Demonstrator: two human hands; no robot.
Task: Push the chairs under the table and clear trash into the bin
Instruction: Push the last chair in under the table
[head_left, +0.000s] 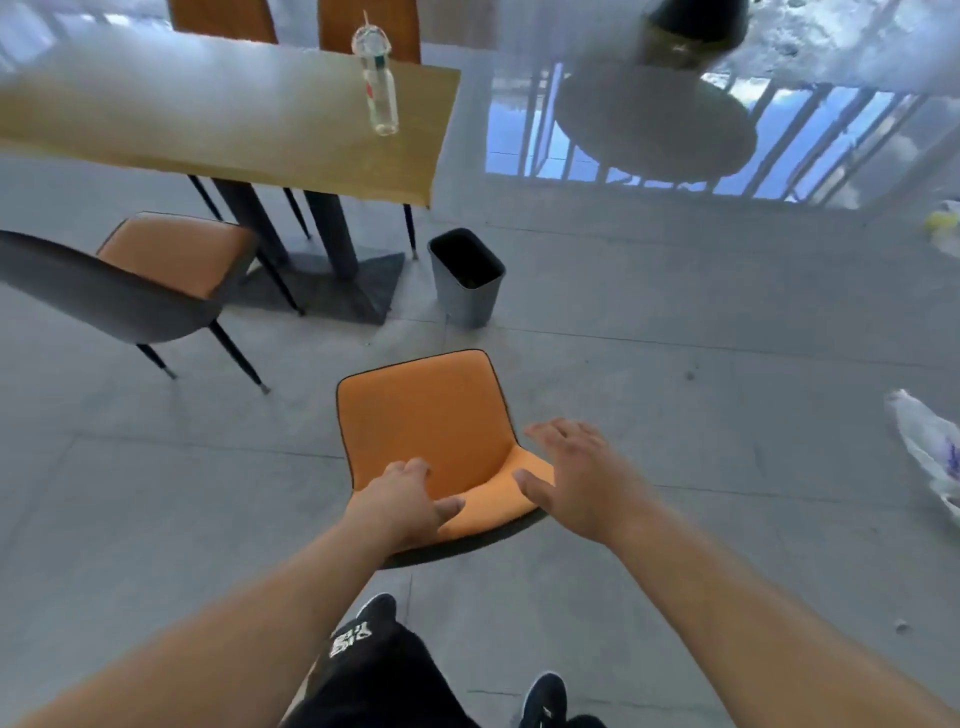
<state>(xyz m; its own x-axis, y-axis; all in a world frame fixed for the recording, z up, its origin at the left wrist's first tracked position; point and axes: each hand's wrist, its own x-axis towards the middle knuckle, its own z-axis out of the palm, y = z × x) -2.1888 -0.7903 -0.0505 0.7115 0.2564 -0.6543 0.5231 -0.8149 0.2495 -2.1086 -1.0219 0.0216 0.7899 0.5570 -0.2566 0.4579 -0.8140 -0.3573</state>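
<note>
An orange chair (426, 421) stands on the floor right in front of me, away from the wooden table (218, 124). My left hand (400, 506) rests on the top of its backrest, fingers curled over the edge. My right hand (571, 478) hovers spread just above the backrest's right side, holding nothing. A clear plastic cup with a straw (376, 83) stands on the table near its right end. A grey bin (467, 275) sits on the floor beside the table's right corner. A second orange-and-grey chair (150, 275) stands at the left, partly out from the table.
Two more orange chairs (291, 21) stand behind the table. A white plastic bag (930, 447) lies on the floor at the right edge, and a yellow-and-white object (943, 223) further back. A round grey table (654, 119) stands at the upper right near a railing.
</note>
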